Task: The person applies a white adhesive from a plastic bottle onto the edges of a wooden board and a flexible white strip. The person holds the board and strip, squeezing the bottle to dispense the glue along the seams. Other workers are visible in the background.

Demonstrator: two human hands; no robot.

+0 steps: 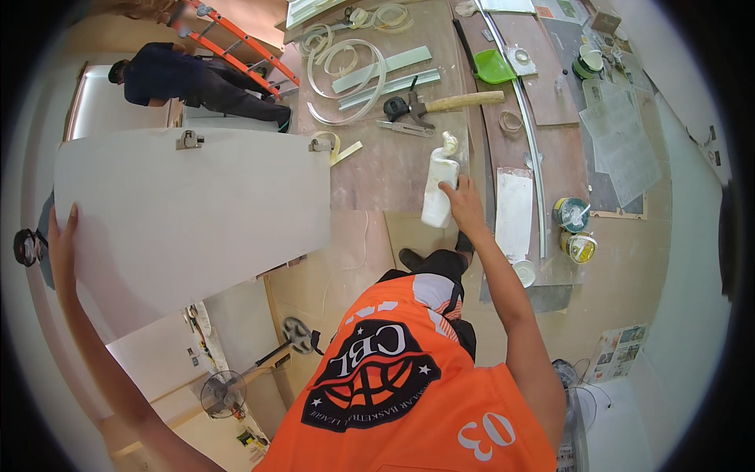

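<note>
My left hand (63, 244) grips the left edge of a large white cabinet door (197, 212), its thumb along the face and the other fingers partly hidden at the edge. Metal cup hinges (189, 140) sit along the door's far edge. My right hand (465, 206) is closed round a white squeeze bottle (440, 189) with a bent, stained neck, above the near edge of the worktable (377, 177). Beyond the bottle lie a wooden-handled hammer (456, 101), a black tape measure (395, 108) and a utility knife (405, 128).
Coiled edge-banding strips (346, 79) lie on the table's far side. A green dustpan (494, 68) and tubs (580, 247) stand to the right. At far left, a person (181, 82) bends near an orange ladder (236, 55). A fan (223, 393) is at lower left.
</note>
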